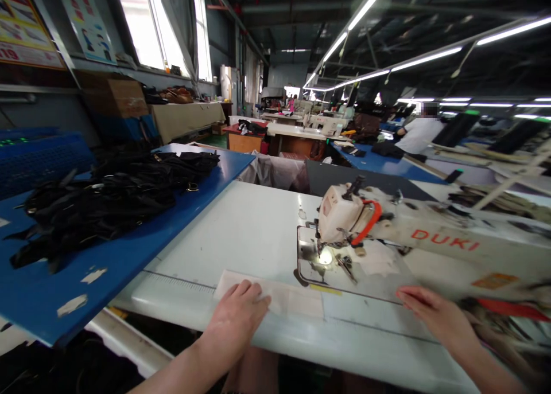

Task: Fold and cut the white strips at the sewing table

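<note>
A flat strip of white cloth (297, 299) lies along the front edge of the pale sewing table (258, 227). My left hand (243, 307) rests on the strip's left part, palm down, its fingers slightly bent and apart with nothing gripped. To the right, my right hand (426, 308) hovers by the table's front part, fingers pressed together; whether something small is between them is hidden. The white sewing machine (344, 213) stands beyond and between the hands, its lamp lighting the metal needle plate (307, 256). Small metal tools (345, 266) lie beside the needle area.
On the left, a blue table (150, 233) bears a heap of black cloth pieces (112, 199) and white scraps. A blue crate (38, 159) stands behind it. Farther off are other sewing machines and a person in a white shirt (419, 135) at the right.
</note>
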### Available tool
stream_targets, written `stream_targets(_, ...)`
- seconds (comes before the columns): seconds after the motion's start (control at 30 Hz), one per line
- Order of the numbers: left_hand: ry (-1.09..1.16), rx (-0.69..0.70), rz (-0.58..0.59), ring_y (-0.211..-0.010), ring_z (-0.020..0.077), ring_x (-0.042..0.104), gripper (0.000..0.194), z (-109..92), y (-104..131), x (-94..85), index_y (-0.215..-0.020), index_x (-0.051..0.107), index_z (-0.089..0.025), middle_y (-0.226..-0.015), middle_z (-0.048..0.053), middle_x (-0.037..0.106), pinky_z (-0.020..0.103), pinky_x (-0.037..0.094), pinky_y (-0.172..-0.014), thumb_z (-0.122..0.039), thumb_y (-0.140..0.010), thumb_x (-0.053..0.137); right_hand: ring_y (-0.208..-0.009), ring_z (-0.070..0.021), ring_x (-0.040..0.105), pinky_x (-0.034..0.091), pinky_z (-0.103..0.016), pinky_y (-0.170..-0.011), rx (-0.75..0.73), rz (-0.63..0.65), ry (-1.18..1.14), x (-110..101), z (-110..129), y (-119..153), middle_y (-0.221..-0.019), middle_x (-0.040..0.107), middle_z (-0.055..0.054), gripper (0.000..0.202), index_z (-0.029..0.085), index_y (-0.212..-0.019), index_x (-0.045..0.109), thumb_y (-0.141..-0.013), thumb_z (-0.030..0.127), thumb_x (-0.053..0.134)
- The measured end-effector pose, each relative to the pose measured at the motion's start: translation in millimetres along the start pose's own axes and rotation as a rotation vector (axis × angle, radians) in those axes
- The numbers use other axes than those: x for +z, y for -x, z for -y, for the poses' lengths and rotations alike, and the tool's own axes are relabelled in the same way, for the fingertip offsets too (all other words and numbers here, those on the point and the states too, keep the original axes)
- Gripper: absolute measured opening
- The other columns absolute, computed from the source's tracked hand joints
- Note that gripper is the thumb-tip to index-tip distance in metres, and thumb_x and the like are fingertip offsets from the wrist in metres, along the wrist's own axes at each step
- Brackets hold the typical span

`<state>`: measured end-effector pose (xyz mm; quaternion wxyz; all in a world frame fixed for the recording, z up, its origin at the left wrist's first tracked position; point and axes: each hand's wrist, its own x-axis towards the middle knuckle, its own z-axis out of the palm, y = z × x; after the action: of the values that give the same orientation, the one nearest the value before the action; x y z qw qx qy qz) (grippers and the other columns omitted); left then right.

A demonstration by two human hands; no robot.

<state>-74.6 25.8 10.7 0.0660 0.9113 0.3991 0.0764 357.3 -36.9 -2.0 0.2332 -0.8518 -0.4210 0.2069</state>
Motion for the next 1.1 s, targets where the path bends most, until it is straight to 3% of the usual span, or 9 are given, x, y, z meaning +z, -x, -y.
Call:
stream_targets(0.1,0.041,0.063,-0.060,-0.090,0.0179,0.050,0.023,4.3,0.0,8.0,-0.103,0.057,-0.025,-0.095,0.003,0.055,0.035,0.047,-0.080,-0.021,-0.089,0.041,-0.074,-0.0231,0.060,0.045,-0.037,-0.072,0.001,-0.085,0.076,-10.1,-18.0,-2.6,-0.077,0.067,-0.004,0.047,0.020,-0.083,0.064,-0.058,0.058,0.051)
stream_targets(0.2,0.131,0.099,-0.160,-0.090,0.0160,0.050,0.022,8.4,0.0,13.8,-0.103,0.058,-0.023,-0.095,0.003,0.056,0.032,0.047,-0.080,-0.022,-0.090,0.040,-0.079,-0.0226,0.059,0.044,-0.037,-0.078,-0.061,-0.153,0.110,-9.2,-20.5,-0.2,-0.084,0.066,-0.004,0.041,0.021,-0.083,0.064,-0.064,0.053,0.048)
stream_targets(0.33,0.300,0.036,-0.263,-0.094,0.0131,0.052,0.024,12.3,-6.3,9.3,-0.102,0.061,-0.024,-0.099,0.002,0.059,0.027,0.046,-0.085,-0.025,-0.091,0.040,-0.078,-0.0214,0.057,0.044,-0.038,-0.079,-0.126,-0.222,0.124,-3.3,-21.1,3.4,-0.092,0.062,-0.008,0.043,0.018,-0.088,0.064,-0.068,0.051,0.044)
stream_targets(0.57,0.509,-0.130,-0.164,-0.089,0.0123,0.055,0.020,11.6,-16.6,-10.3,-0.089,0.068,-0.028,-0.092,-0.002,0.064,0.027,0.046,-0.085,-0.027,-0.086,0.049,-0.076,-0.0201,0.055,0.043,-0.038,-0.078,-0.211,-0.286,0.118,1.2,-8.0,20.2,-0.097,0.056,-0.007,0.046,0.020,-0.096,0.060,-0.070,0.051,0.039)
stream_targets(0.67,0.529,-0.150,-0.140,-0.090,0.0130,0.055,0.019,9.2,-16.3,-11.0,-0.087,0.069,-0.028,-0.091,-0.002,0.065,0.027,0.045,-0.086,-0.024,-0.084,0.050,-0.082,-0.0200,0.054,0.043,-0.038,-0.079,-0.278,-0.223,0.083,13.0,18.6,43.1,-0.102,0.056,-0.004,0.043,0.023,-0.098,0.058,-0.073,0.052,0.039)
stream_targets(0.9,0.706,-0.238,-0.122,-0.084,0.0135,0.058,0.020,9.7,-20.2,-12.6,-0.081,0.069,-0.025,-0.086,-0.002,0.066,0.025,0.043,-0.080,-0.028,-0.082,0.049,-0.108,-0.0165,0.046,0.036,-0.035,-0.099,-0.570,0.177,0.026,63.8,98.3,112.6,-0.113,0.052,-0.004,0.033,0.025,-0.106,0.057,-0.088,0.042,0.035)
stream_targets(1.0,0.778,-0.324,-0.164,-0.082,0.0143,0.059,0.023,16.4,-25.2,-18.9,-0.081,0.069,-0.023,-0.087,-0.001,0.066,0.023,0.044,-0.073,-0.034,-0.082,0.049,-0.108,-0.0163,0.046,0.036,-0.036,-0.100,-0.625,0.243,0.049,76.6,110.2,120.1,-0.115,0.051,-0.005,0.035,0.025,-0.108,0.057,-0.090,0.038,0.030)
stream_targets(1.1,0.738,-0.390,-0.265,-0.084,0.0153,0.060,0.026,36.5,-31.6,-35.3,-0.085,0.069,-0.023,-0.089,-0.001,0.068,0.022,0.045,-0.075,-0.040,-0.082,0.049,-0.108,-0.0176,0.047,0.037,-0.039,-0.101,-0.610,0.230,0.049,81.5,108.0,114.7,-0.115,0.052,-0.005,0.036,0.024,-0.106,0.058,-0.090,0.038,0.029)
